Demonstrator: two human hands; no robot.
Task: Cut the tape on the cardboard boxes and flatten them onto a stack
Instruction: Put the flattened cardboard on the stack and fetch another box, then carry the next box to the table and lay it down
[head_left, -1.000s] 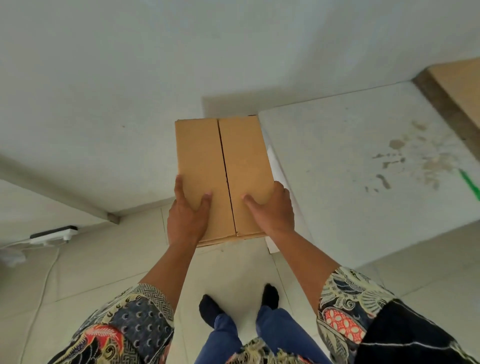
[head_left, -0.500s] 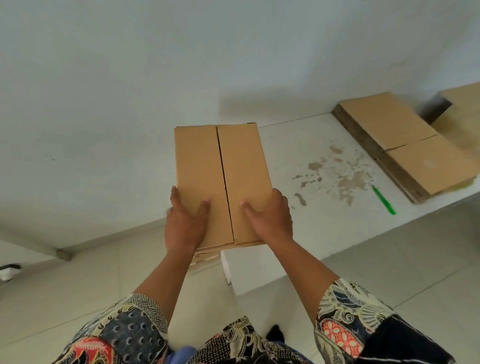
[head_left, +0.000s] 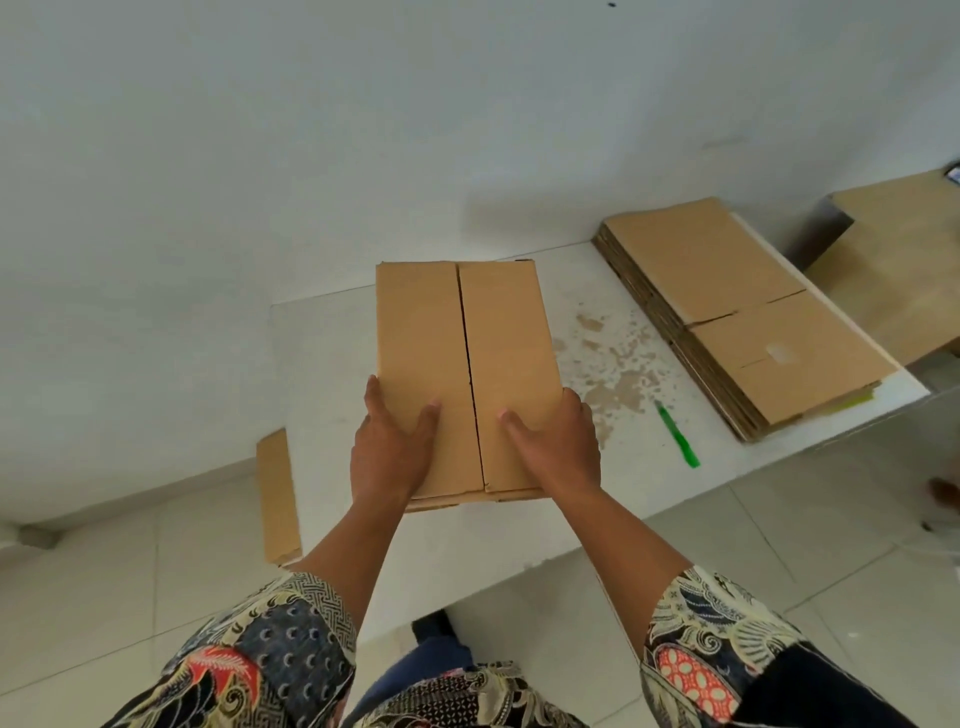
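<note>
**Box swings over the tabletop, stack now in sight**

You've turned right with the cardboard box (head_left: 467, 374), and it now hangs over the white tabletop (head_left: 332, 374) instead of the floor. Your left hand (head_left: 389, 452) and right hand (head_left: 556, 447) grip its near corners, thumbs on top, fingers curled underneath. The flattened stack (head_left: 737, 312) and green cutter (head_left: 678, 436), out of view a second ago, lie to the right. The top seam looks split, so next comes setting down, probably to cut.
</note>
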